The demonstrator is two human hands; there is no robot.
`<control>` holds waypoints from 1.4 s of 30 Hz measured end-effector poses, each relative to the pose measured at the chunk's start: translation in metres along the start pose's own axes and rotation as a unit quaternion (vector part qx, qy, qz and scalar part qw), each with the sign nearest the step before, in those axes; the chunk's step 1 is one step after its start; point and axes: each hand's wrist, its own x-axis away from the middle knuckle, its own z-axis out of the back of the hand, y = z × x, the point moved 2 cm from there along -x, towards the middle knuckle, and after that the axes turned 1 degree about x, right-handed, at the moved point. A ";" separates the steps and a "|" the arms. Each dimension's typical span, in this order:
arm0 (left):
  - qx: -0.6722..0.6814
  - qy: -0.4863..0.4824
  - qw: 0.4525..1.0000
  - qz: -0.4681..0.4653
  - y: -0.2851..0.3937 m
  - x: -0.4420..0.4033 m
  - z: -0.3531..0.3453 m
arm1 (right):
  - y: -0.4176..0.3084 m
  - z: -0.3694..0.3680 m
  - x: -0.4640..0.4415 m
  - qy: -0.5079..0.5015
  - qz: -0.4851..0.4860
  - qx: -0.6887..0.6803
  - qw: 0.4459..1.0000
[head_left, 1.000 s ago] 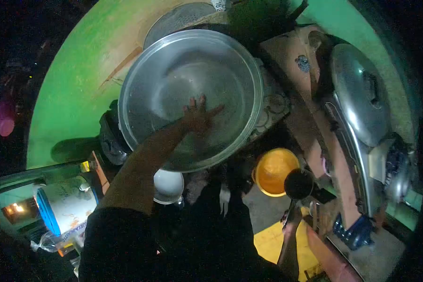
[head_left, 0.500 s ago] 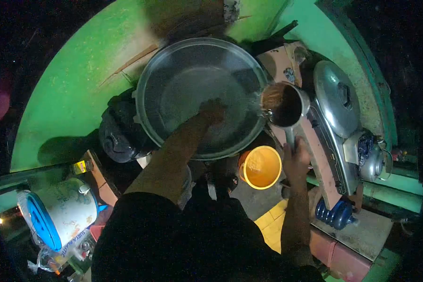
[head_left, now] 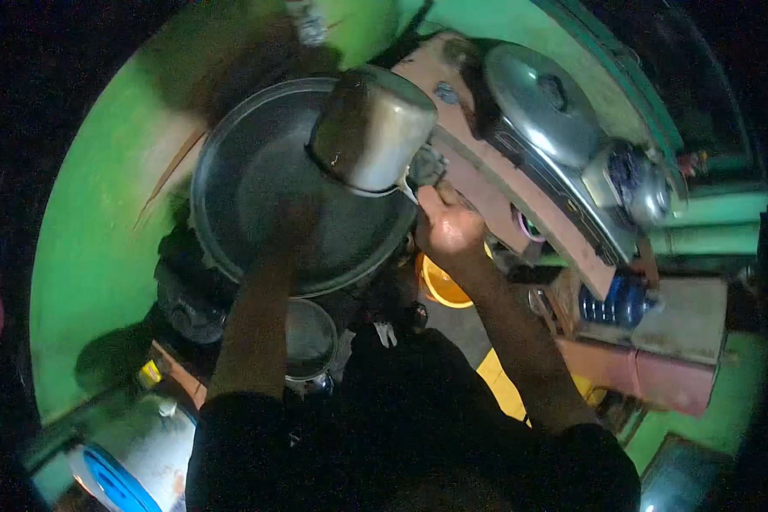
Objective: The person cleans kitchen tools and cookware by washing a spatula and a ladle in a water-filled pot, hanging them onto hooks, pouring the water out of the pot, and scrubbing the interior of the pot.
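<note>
My right hand (head_left: 450,229) is wrapped round the handle of a metal saucepan (head_left: 380,128), which is tipped over the right part of a large round metal basin (head_left: 218,205). Its open side faces down and left into the basin. Inside the basin lies my left hand (head_left: 303,213), dark and blurred, so its fingers cannot be made out. An orange bucket (head_left: 446,286) shows partly below my right hand. Under the basin's near edge sits a smaller round pot (head_left: 309,340).
A stove (head_left: 563,200) with a large metal lid (head_left: 542,102) stands at the right, a kettle (head_left: 648,194) beside it. Farther down are a blue bottle (head_left: 613,300) and a pink box (head_left: 674,380). A white container with a blue lid (head_left: 119,478) is at lower left.
My right hand has raised the saucepan from beside the orange bucket, up and left over the basin, and tipped it. My left hand stays in the basin. The view has shifted.
</note>
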 end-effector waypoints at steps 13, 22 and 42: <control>0.095 0.033 0.995 0.012 -0.044 0.035 0.073 | 0.245 -0.095 0.280 -0.206 -0.583 -0.297 0.727; -0.103 0.226 0.966 0.067 0.064 0.169 0.099 | 0.341 -0.190 0.165 -0.126 -0.151 -0.122 0.973; 0.199 0.412 0.808 0.372 0.092 0.193 0.102 | 0.221 -0.157 -0.245 -0.068 0.032 -0.178 0.981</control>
